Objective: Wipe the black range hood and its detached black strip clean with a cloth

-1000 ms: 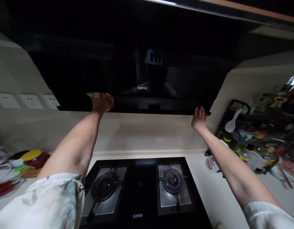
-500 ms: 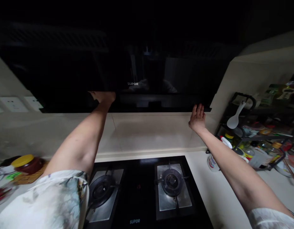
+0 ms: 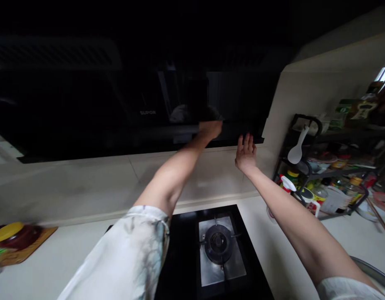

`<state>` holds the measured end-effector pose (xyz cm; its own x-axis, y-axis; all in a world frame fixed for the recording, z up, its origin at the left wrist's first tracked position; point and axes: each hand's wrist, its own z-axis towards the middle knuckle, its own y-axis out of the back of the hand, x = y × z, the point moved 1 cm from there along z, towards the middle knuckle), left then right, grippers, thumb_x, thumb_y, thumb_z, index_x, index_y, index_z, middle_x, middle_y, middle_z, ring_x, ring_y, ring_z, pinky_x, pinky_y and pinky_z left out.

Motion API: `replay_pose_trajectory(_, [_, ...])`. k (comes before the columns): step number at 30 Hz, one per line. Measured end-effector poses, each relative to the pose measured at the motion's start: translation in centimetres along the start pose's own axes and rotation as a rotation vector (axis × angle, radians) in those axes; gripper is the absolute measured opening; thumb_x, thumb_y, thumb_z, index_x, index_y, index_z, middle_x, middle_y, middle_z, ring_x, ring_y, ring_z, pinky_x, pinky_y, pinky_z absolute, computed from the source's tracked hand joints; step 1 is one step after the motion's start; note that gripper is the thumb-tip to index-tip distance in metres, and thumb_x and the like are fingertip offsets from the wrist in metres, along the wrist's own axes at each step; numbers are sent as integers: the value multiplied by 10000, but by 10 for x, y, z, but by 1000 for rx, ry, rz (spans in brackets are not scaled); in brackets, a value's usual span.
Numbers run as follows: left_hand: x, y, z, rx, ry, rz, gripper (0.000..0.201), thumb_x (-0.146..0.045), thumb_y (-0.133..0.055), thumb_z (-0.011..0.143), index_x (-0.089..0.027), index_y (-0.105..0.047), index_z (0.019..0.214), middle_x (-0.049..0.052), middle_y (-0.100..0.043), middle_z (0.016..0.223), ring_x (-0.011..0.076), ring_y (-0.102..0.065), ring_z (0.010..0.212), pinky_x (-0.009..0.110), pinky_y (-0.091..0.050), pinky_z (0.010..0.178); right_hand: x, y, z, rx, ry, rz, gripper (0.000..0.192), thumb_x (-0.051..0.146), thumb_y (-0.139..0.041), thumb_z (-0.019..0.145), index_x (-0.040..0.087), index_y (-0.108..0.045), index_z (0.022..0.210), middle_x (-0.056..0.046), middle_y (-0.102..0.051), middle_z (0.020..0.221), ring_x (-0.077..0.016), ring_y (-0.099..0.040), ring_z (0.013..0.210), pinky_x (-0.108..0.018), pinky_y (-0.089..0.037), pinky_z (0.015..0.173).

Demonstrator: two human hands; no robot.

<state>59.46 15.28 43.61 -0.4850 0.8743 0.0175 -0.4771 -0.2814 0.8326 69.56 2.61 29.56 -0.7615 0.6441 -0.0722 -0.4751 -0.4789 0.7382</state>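
Note:
A black range hood [image 3: 86, 104] with a glossy front panel fills the upper part of the head view. My left hand [image 3: 211, 128] reaches up behind the panel's lower edge, right of its middle. Its fingers are hidden there, and so is anything they may hold. Against the hood's bottom rim near its right end rests my right hand [image 3: 246, 154], fingers stretched upward and touching the rim. Below both arms lies a black gas cooktop [image 3: 186, 254], its right burner [image 3: 218, 243] in sight; my left arm covers the left burner.
On the right, a black rack [image 3: 307, 175] holds bottles, jars and a white spoon [image 3: 298, 150]. A spray bottle [image 3: 286, 183] stands before it. At the left, a jar with a yellow lid [image 3: 8, 232] sits on a woven mat [image 3: 33, 249]. A tiled wall [image 3: 105, 183] runs behind.
My left hand has moved right along the inside of the hood's lower edge, toward my right hand. My right hand stays at the rim. The view has shifted somewhat.

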Motion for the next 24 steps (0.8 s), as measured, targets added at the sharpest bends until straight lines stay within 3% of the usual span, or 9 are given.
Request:
replay_pose_trajectory(2, [-43, -13, 19, 69, -107, -13, 453, -254, -379, 1068, -293, -569, 1477, 94, -628, 1425, 273, -582, 1299, 429, -460, 1080, 0, 0, 0, -12, 3, 0, 855, 105, -510, 884, 36, -151, 1657, -291, -81, 1689, -383, -157, 1575, -503, -310, 1195])
replay_pose_trajectory(4, [-72, -23, 34, 134, -215, -13, 456, -269, -324, 1085, -214, -594, 1449, 119, -634, 1411, 271, -596, 1287, 396, -475, 1060, 0, 0, 0, -21, 5, 4, 810, 90, -486, 897, 49, -198, 1653, -277, -112, 1690, -372, -172, 1574, -497, -311, 1194])
replay_pose_trajectory(6, [-82, -29, 44, 142, -259, -18, 476, -294, -279, 1099, -178, -594, 1436, 128, -647, 1389, 263, -609, 1268, 376, -470, 1060, 0, -1, 0, -22, 3, 8, 785, 81, -470, 904, 58, -227, 1650, -268, -131, 1690, -369, -177, 1573, -495, -314, 1192])
replay_pose_trajectory(8, [-76, -31, 46, 124, -268, -23, 478, -331, -272, 1104, -196, -591, 1435, 114, -662, 1368, 253, -625, 1240, 367, -468, 1056, -1, -4, 0, -41, 2, 11, 782, 78, -465, 904, 64, -233, 1650, -258, -145, 1691, -365, -182, 1572, -491, -318, 1188])
replay_pose_trajectory(14, [-10, -19, 14, 24, -224, 46, 451, -346, -324, 1100, -210, -597, 1431, 124, -681, 1329, 258, -635, 1223, 376, -489, 1023, -4, -15, -3, -138, 6, 3, 806, 102, -464, 896, 19, -176, 1645, -312, -114, 1676, -393, -173, 1561, -527, -342, 1150])
replay_pose_trajectory(19, [58, 10, -35, -59, -122, 145, 408, -349, -366, 1087, -218, -681, 1311, 106, -707, 1271, 268, -658, 1169, 394, -519, 963, -10, -14, -4, -129, 41, -15, 884, 148, -501, 862, 9, -107, 1641, -326, -91, 1672, -406, -143, 1554, -546, -341, 1132])
replay_pose_trajectory(24, [136, 39, -87, -86, -11, 214, 358, -274, -421, 1055, -156, -731, 1191, 149, -732, 1146, 282, -678, 1106, 401, -494, 969, -15, -11, -4, -130, 64, -35, 910, 178, -526, 840, -25, -112, 1624, -343, -118, 1654, -423, -144, 1542, -548, -348, 1118])
